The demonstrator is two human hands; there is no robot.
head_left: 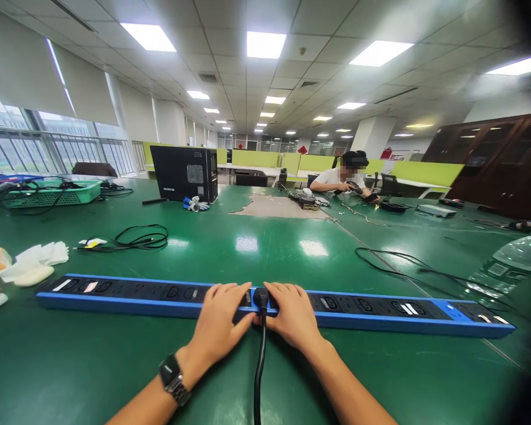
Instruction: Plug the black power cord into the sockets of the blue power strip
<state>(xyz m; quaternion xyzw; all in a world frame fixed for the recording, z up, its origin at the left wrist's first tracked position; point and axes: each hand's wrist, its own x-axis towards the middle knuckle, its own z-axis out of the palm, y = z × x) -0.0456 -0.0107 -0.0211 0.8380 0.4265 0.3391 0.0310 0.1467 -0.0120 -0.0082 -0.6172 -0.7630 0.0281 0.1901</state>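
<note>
A long blue and black power strip point(380, 318) lies across the green table in front of me. At its middle, a black plug point(261, 297) sits on the strip, and its thick black cable point(259, 366) runs down toward me. My left hand point(219, 316) grips the strip just left of the plug, fingers over the top and thumb along the near side. On the plug's other side, my right hand point(294, 313) holds the strip in the same way, its thumb partly hidden. The two thumbs come close together below the plug.
Left, there are tissues point(38, 260), a coiled black cable point(144, 237) and a green basket point(55, 195). Beyond stand a black computer case point(183, 173) and gloves point(196, 204). A bottle point(511, 262) and loose cable point(393, 265) lie right. A person point(343, 177) works across the table.
</note>
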